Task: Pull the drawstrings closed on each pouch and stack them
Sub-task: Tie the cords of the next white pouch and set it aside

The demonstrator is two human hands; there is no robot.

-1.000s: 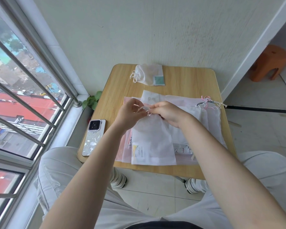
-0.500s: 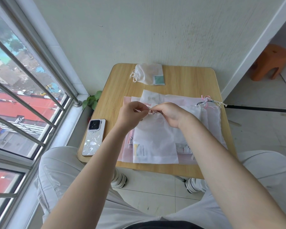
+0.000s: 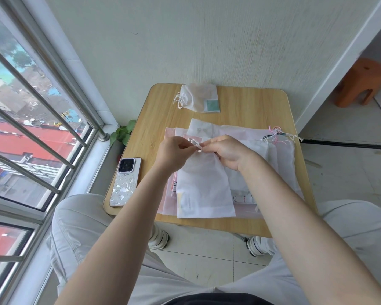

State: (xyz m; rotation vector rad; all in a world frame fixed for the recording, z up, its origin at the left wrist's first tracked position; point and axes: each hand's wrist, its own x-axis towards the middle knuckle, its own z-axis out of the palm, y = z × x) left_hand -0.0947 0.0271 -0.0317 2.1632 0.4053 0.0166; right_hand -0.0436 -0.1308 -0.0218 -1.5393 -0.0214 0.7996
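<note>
A white sheer pouch [image 3: 204, 186] lies on top of a spread of pink and white pouches [image 3: 251, 137] on the small wooden table [image 3: 246, 106]. Its mouth is bunched between my hands. My left hand [image 3: 174, 154] pinches the white drawstring [image 3: 196, 144] at the pouch's top. My right hand [image 3: 228, 151] grips the gathered neck and the string from the other side. A closed white pouch [image 3: 197, 96] with a green label rests alone at the table's far edge. More pouches with loose coloured strings [image 3: 277, 135] lie at the right.
A phone [image 3: 124, 181] in a patterned case lies at the table's left front corner. A barred window [image 3: 31, 128] runs along the left, a wall stands behind the table. An orange stool [image 3: 361, 82] is on the floor at the far right. My knees sit under the table.
The pouch's mouth has gathered tighter between my hands, and the string loop now shows between my fingers. Both hands stay at the pouch's top.
</note>
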